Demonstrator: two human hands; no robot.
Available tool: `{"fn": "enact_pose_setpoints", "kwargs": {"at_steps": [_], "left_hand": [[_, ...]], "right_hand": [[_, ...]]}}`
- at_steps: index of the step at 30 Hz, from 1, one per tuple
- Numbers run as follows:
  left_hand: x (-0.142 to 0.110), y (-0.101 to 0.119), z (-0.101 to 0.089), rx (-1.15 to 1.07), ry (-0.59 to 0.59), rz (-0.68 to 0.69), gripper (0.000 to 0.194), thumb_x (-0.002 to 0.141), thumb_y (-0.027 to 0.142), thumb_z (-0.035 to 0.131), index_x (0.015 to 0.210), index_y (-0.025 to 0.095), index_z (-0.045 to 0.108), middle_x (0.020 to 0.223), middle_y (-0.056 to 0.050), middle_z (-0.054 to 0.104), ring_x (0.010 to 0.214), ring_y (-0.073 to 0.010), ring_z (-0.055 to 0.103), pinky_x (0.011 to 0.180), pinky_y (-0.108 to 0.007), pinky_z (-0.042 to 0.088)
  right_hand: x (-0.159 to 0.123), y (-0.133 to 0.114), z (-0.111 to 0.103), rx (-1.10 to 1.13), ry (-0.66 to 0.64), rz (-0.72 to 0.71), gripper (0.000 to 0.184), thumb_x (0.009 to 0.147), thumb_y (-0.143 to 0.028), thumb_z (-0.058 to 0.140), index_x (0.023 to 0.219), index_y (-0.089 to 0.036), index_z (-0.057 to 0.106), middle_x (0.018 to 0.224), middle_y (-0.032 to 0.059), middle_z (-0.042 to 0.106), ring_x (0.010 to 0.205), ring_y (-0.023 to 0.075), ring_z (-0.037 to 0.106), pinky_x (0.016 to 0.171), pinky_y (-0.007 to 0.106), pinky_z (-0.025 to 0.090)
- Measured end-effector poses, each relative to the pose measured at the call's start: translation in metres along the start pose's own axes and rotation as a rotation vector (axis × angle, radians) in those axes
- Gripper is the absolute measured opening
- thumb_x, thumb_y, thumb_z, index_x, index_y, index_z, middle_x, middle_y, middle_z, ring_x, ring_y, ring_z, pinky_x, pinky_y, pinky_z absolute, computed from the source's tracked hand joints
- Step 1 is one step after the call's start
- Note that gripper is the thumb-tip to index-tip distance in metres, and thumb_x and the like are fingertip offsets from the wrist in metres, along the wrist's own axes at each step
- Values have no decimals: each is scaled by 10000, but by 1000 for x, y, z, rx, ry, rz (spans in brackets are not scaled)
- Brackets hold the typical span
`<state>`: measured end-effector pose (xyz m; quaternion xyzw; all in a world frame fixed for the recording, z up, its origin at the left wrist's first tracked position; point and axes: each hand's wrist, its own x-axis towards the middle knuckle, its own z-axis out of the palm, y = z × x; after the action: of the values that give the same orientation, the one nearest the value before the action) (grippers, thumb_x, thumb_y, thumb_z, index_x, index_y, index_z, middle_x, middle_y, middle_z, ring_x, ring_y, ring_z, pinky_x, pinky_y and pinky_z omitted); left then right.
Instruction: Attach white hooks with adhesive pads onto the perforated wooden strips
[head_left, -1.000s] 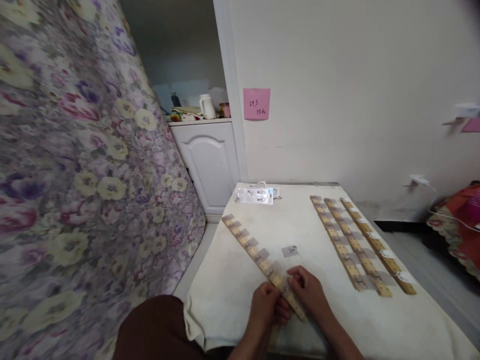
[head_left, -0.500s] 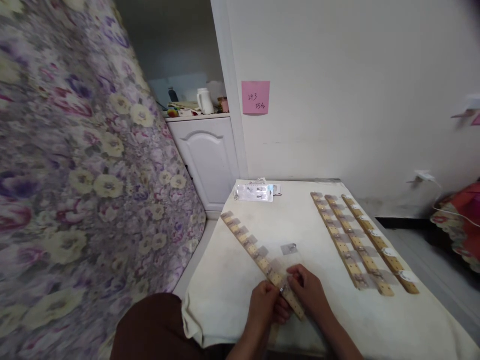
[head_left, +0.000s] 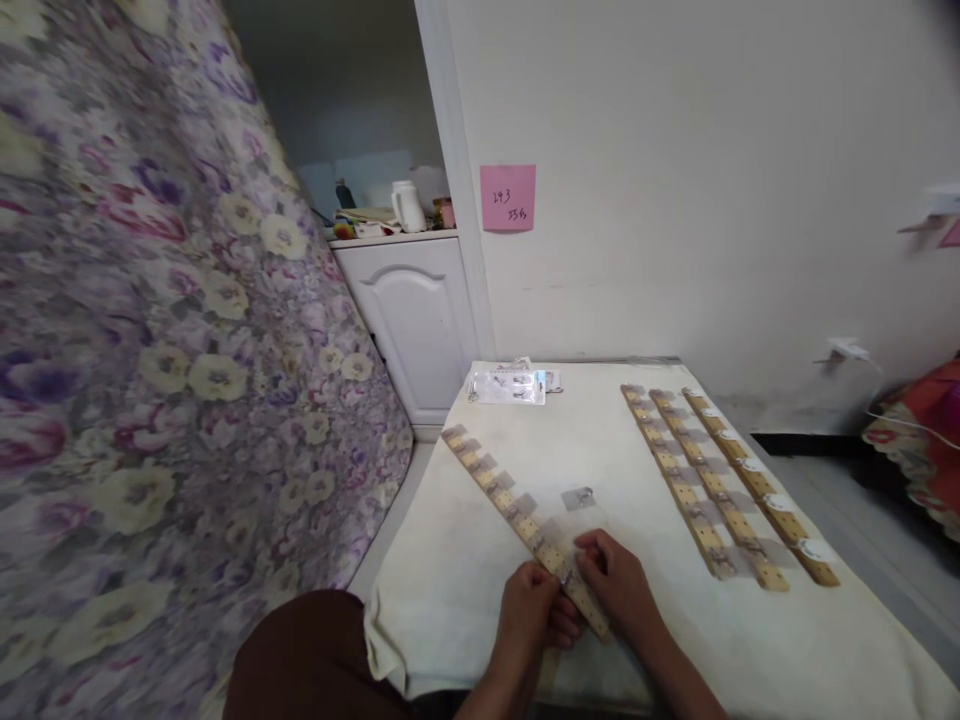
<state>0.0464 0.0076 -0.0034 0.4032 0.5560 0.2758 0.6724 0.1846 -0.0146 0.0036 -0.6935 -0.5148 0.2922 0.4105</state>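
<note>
A light wooden strip (head_left: 551, 558) with drilled holes lies slantwise on the cloth-covered table. Along it sit several small metal fittings with translucent square pieces. At its near end, my left hand (head_left: 529, 605) grips the left edge between thumb and curled fingers. My right hand (head_left: 616, 577) is closed on the opposite side, its thumb and forefinger pinched beside the metal fitting (head_left: 568, 577) between the hands. What those right fingertips hold is too small to make out. A loose metal piece on a translucent square (head_left: 579, 497) lies just beyond my right hand.
Three more wooden strips lie side by side on the right: one (head_left: 671, 478), another (head_left: 712, 482) and a third with white discs (head_left: 780, 518). A clear blister pack (head_left: 508, 387) rests at the table's back edge. A floral curtain (head_left: 187, 330) hangs on the left.
The view has shifted very slightly. Both hands stay at the near end of the strip, with almost no visible movement.
</note>
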Motion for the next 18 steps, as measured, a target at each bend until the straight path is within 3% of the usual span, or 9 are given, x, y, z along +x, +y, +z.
{"fn": "enact_pose_setpoints", "kwargs": {"at_steps": [18], "left_hand": [[-3, 5, 0, 12, -4, -20, 115, 786, 270, 481, 745, 219, 386, 469, 20, 633, 338, -115, 547, 332, -179, 372]], "right_hand": [[0, 2, -1, 25, -20, -10, 218, 759, -282, 459, 877, -177, 609, 654, -1, 592, 639, 180, 586, 616, 277, 423]]}}
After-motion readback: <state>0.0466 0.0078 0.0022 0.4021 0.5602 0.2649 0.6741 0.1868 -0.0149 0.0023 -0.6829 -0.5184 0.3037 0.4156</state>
